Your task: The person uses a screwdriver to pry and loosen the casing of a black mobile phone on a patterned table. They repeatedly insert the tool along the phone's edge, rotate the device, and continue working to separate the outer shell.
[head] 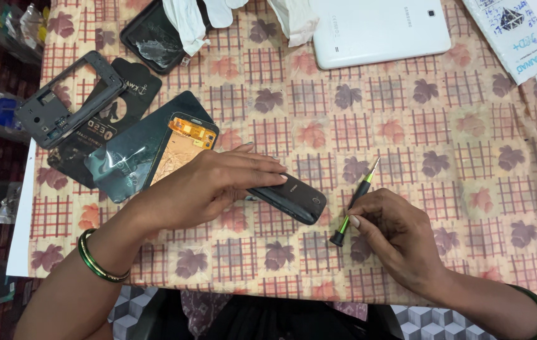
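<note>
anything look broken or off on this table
Yes. The dark screen panel at the top left, partly under white cloth, shows cracks across its glass. A grey phone frame lies stripped and hollow at the left. The left hand rests on a black phone.

Soft, even light falls on the leaf-patterned tablecloth (344, 126), bright and without harsh shadows; only faint shade lies under the hands near its middle. The white tablet (378, 28) at the tablecloth's far edge is nearly washed out, and the cracked phone screen (152, 39) left of it shows pale glare. Focus is sharp throughout, with slight stretching at the corners.
</note>
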